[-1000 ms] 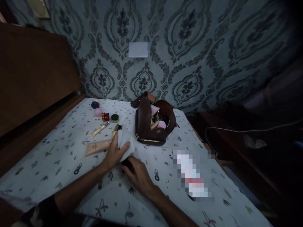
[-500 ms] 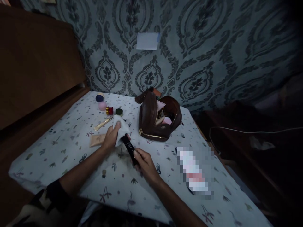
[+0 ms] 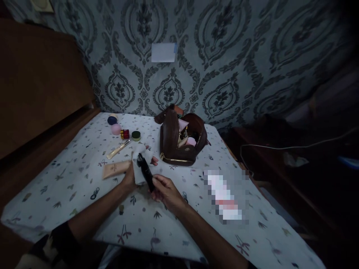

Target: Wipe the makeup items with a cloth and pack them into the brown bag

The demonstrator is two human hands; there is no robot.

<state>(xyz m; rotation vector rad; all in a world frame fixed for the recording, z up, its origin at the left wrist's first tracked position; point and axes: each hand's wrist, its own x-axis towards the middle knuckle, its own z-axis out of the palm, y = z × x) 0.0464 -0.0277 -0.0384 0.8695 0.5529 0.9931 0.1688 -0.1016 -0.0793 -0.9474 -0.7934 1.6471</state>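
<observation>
Dim light is swallowing detail. Printed tablecloth (image 3: pixel 84 179) is covering the table, its near edge cut off. Brown leather pouch (image 3: pixel 179 144) is standing unzipped, contents hard to make out. A blurred patch is hiding something at right. White cloth (image 3: pixel 138 164), soft and crumpled, is lying in the left hand (image 3: pixel 131 175), fingers curled around it. Right hand (image 3: pixel 164 190) is pinching a slim glossy black tube (image 3: pixel 146 173), tilted against the cloth above the table's middle.

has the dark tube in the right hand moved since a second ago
Yes. The slim dark tube has swung up from under the white cloth, its tip now pointing toward the open brown leather pouch.
</observation>
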